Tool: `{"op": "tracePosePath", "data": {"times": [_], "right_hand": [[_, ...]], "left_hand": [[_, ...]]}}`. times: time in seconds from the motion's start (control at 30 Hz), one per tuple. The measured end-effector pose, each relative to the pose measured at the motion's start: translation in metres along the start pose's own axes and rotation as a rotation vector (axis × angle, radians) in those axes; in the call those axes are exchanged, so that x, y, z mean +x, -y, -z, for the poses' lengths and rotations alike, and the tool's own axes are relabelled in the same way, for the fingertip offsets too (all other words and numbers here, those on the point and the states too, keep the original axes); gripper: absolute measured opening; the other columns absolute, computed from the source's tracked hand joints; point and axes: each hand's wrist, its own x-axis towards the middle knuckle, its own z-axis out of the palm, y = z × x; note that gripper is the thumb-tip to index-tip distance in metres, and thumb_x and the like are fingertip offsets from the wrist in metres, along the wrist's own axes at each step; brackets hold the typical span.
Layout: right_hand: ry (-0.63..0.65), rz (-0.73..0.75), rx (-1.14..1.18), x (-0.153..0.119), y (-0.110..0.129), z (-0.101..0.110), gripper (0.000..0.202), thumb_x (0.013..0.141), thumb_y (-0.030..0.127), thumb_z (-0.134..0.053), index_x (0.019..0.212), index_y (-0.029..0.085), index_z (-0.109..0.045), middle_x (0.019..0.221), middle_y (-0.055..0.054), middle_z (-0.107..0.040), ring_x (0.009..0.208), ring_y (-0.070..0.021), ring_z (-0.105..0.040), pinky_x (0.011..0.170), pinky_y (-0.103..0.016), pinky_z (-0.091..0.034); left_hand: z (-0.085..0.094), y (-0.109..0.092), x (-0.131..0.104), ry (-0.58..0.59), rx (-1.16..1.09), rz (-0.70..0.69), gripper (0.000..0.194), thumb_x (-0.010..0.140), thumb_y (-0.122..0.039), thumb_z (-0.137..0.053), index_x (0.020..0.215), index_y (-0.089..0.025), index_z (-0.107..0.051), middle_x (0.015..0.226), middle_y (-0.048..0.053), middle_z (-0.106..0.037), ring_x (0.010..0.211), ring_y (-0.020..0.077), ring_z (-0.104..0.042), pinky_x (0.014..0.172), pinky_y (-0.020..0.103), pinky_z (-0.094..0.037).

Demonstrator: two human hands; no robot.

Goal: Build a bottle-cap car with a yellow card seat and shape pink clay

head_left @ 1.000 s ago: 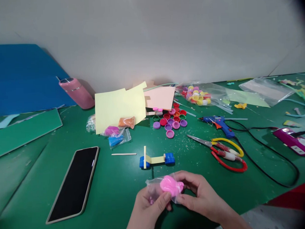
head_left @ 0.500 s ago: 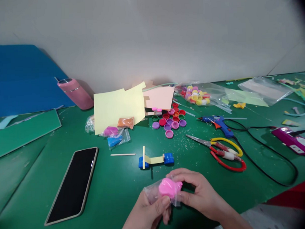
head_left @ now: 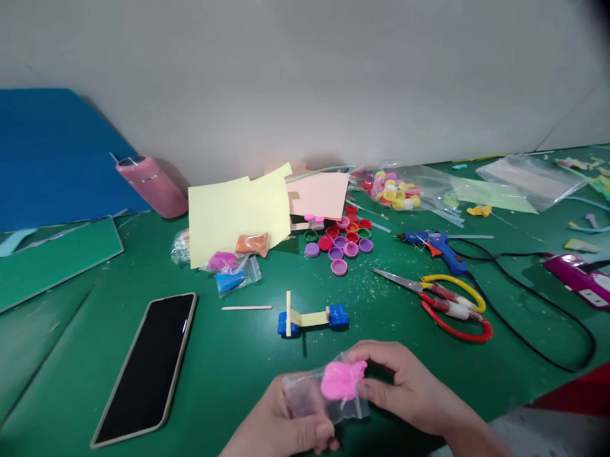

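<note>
A clear plastic bag (head_left: 303, 394) is held low over the front of the table by my left hand (head_left: 286, 422), its thumb pressed on the lower edge. Bright pink modelling clay (head_left: 340, 380) sits at the bag's right end. My right hand (head_left: 400, 385) pinches the clay's right tip between thumb and fingers; whether bag film lies between them I cannot tell. Just beyond the hands stands a small piece with blue bottle-cap-like ends (head_left: 337, 317) joined by a pale yellow strip (head_left: 314, 319). A thin white stick (head_left: 246, 308) lies left of it.
A phone (head_left: 144, 367) lies at left. Scissors (head_left: 452, 306) and a blue glue gun (head_left: 436, 247) with a trailing black cord are at right. Coloured bottle caps (head_left: 339, 267), bagged clay (head_left: 231, 280), yellow paper (head_left: 234, 214) and a pink bottle (head_left: 153, 187) stand farther back.
My left hand has shifted left and down, and its thumb has come off the clay. More of the clear bag shows, stretched out left of the clay. My right hand still grips the clay's end.
</note>
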Motion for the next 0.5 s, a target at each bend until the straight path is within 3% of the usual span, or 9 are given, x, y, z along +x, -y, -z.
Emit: {"op": "tracePosePath", "data": {"times": [0.1, 0.2, 0.33, 0.5], "right_hand": [[0.039, 0.03, -0.118, 0.003, 0.007, 0.004, 0.02, 0.08, 0.028, -0.057, 0.097, 0.02, -0.063, 0.089, -0.003, -0.062, 0.082, -0.0151, -0.056, 0.074, -0.024, -0.042], [0.14, 0.02, -0.319, 0.006, 0.015, 0.003, 0.018, 0.081, 0.03, -0.055, 0.094, 0.021, -0.063, 0.081, -0.001, -0.061, 0.074, -0.014, -0.054, 0.067, -0.024, -0.04], [0.15, 0.041, -0.423, 0.008, 0.022, -0.002, 0.017, 0.08, 0.027, -0.055, 0.095, 0.022, -0.062, 0.077, 0.001, -0.06, 0.069, -0.0134, -0.053, 0.065, -0.024, -0.038], [0.014, 0.0, -0.194, 0.006, 0.018, -0.003, 0.023, 0.079, 0.027, -0.057, 0.102, 0.023, -0.059, 0.085, 0.0, -0.064, 0.072, -0.0124, -0.055, 0.066, -0.021, -0.042]], "left_hand": [[0.007, -0.006, -0.006, -0.039, 0.057, -0.067, 0.056, 0.055, -0.048, -0.072, 0.101, -0.019, -0.059, 0.087, 0.005, -0.063, 0.075, 0.0173, -0.058, 0.068, 0.028, -0.044], [0.004, -0.014, -0.008, -0.12, 0.322, -0.169, 0.068, 0.057, -0.046, -0.072, 0.117, -0.025, -0.048, 0.112, 0.007, -0.056, 0.099, 0.0232, -0.052, 0.084, 0.033, -0.041], [-0.012, -0.022, -0.005, -0.176, 0.726, -0.255, 0.045, 0.065, -0.033, -0.069, 0.107, -0.023, -0.057, 0.107, 0.005, -0.063, 0.098, 0.0234, -0.055, 0.086, 0.031, -0.041], [-0.022, -0.019, 0.0, -0.192, 0.668, -0.32, 0.033, 0.072, -0.029, -0.063, 0.105, -0.023, -0.06, 0.097, 0.003, -0.068, 0.088, 0.0204, -0.061, 0.078, 0.026, -0.044]]}}
